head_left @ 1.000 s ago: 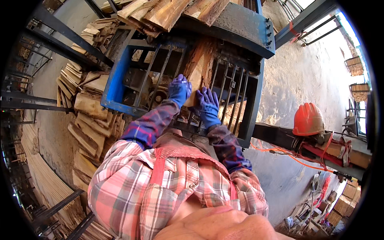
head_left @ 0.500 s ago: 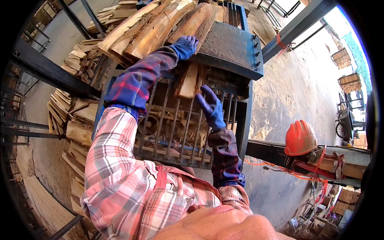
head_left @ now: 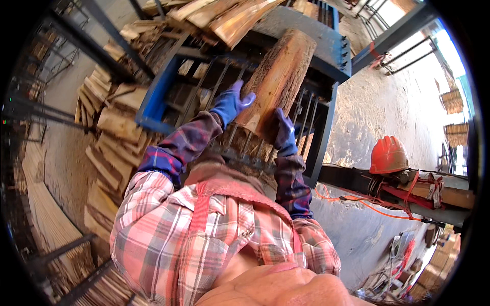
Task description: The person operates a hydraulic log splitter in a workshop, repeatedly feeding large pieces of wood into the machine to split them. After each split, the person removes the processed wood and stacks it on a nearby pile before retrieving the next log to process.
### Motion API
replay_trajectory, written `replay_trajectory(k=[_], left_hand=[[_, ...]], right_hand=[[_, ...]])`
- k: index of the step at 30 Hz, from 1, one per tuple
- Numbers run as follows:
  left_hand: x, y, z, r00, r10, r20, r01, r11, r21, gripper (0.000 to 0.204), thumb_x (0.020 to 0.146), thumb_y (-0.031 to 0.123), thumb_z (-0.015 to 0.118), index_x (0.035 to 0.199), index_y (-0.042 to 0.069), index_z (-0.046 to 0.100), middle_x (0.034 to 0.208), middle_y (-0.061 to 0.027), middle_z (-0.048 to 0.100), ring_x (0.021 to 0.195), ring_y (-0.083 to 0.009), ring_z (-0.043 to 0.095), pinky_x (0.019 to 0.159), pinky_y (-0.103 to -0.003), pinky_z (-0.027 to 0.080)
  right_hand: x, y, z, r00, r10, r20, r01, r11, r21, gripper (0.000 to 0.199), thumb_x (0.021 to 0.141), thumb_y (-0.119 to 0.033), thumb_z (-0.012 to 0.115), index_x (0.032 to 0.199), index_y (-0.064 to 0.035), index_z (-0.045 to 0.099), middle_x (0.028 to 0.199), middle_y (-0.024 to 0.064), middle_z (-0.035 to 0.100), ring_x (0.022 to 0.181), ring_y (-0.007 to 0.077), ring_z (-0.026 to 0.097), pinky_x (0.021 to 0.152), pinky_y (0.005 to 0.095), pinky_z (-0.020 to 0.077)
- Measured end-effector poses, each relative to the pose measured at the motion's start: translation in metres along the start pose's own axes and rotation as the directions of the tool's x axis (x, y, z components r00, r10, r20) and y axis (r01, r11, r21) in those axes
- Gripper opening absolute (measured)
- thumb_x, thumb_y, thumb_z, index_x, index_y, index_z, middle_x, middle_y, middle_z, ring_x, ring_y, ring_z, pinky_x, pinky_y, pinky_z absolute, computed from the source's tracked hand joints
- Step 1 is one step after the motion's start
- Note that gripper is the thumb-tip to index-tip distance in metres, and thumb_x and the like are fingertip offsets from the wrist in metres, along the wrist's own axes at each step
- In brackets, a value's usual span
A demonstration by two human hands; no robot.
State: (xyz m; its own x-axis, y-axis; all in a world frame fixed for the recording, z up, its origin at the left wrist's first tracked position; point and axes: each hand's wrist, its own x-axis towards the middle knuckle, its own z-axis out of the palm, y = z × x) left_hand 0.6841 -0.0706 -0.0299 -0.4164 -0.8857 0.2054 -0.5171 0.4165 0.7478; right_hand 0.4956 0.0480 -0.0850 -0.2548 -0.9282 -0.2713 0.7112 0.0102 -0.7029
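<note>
A thick split log (head_left: 275, 81) with bark along its edge lies slanted, its far end over the blue machine's steel cover (head_left: 273, 19) and its near end above the barred grate (head_left: 220, 76). My left hand (head_left: 229, 104), in a blue glove, grips its left side near the close end, thumb against the wood. On the opposite side my right hand (head_left: 285, 131), also gloved in blue, presses against the near right edge. The log sits between both hands. Some of the right hand's fingers are hidden by the wood.
More split logs (head_left: 240, 23) are stacked beyond the grate, upper left. Cut wood pieces (head_left: 115, 163) pile up along the left side. At right a red hard hat (head_left: 389, 155) rests on a beam (head_left: 347, 177) with an orange cord. A steel post (head_left: 390, 38) slants behind the machine.
My left hand has come from the stacked logs down toward me, and a log now lies between both hands. The wood piece seen under the cover no longer shows.
</note>
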Motion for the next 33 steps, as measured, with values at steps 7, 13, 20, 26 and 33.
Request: replay_trajectory(k=[7, 13, 20, 26, 33], left_hand=[[-0.133, -0.075, -0.008, 0.960, -0.278, 0.041, 0.199, 0.570, -0.797, 0.076, 0.088, 0.031, 0.071, 0.140, -0.011, 0.035, 0.126, -0.0187, 0.059, 0.108, -0.0193, 0.060, 0.094, -0.027, 0.047], [-0.090, -0.140, -0.063, 0.933, -0.323, 0.157, 0.340, 0.651, -0.679, 0.084, 0.081, 0.043, 0.076, 0.135, -0.012, 0.042, 0.125, -0.0145, 0.059, 0.114, -0.0198, 0.055, 0.100, -0.031, 0.041], [-0.043, -0.162, -0.020, 0.988, -0.028, -0.153, 0.061, 0.974, 0.217, 0.042, 0.084, 0.034, 0.065, 0.106, -0.002, 0.064, 0.109, -0.0183, 0.064, 0.101, -0.0326, 0.061, 0.086, -0.040, 0.050], [0.043, -0.159, 0.011, 0.911, 0.224, -0.347, -0.105, 0.939, 0.328, 0.047, 0.084, 0.043, 0.065, 0.104, 0.000, 0.064, 0.101, -0.0185, 0.068, 0.091, -0.0335, 0.066, 0.072, -0.044, 0.053], [0.192, -0.043, 0.001, 0.885, -0.462, 0.055, 0.227, 0.326, -0.918, 0.039, 0.085, 0.039, 0.071, 0.102, 0.004, 0.066, 0.095, -0.0118, 0.072, 0.072, -0.0170, 0.070, 0.053, -0.024, 0.049]], right_hand=[[-0.100, 0.083, 0.052, 0.998, 0.062, 0.013, -0.062, 0.998, 0.007, 0.034, 0.089, -0.022, 0.069, 0.116, -0.0046, 0.059, 0.097, 0.0029, 0.066, 0.088, 0.0163, 0.064, 0.080, 0.0307, 0.0515], [-0.097, 0.090, 0.108, 0.933, -0.138, 0.333, 0.359, 0.268, -0.894, 0.111, 0.071, -0.053, 0.079, 0.147, 0.0009, 0.020, 0.154, 0.0299, 0.010, 0.141, 0.0438, 0.022, 0.113, 0.0456, 0.0287], [-0.057, 0.111, 0.100, 0.805, -0.306, 0.508, 0.370, -0.410, -0.834, 0.092, 0.071, -0.052, 0.071, 0.143, -0.0075, 0.034, 0.146, 0.0270, 0.031, 0.131, 0.0443, 0.036, 0.107, 0.0479, 0.0335], [0.015, 0.098, 0.084, 0.780, -0.348, 0.520, 0.350, -0.446, -0.824, 0.089, 0.068, -0.051, 0.074, 0.139, -0.0083, 0.041, 0.143, 0.0231, 0.039, 0.135, 0.0393, 0.034, 0.114, 0.0489, 0.0211], [0.105, 0.029, 0.089, 0.958, -0.053, 0.282, 0.281, 0.383, -0.880, 0.065, 0.081, -0.041, 0.072, 0.130, -0.0039, 0.051, 0.128, 0.0161, 0.057, 0.122, 0.0268, 0.050, 0.107, 0.0428, 0.0340]])
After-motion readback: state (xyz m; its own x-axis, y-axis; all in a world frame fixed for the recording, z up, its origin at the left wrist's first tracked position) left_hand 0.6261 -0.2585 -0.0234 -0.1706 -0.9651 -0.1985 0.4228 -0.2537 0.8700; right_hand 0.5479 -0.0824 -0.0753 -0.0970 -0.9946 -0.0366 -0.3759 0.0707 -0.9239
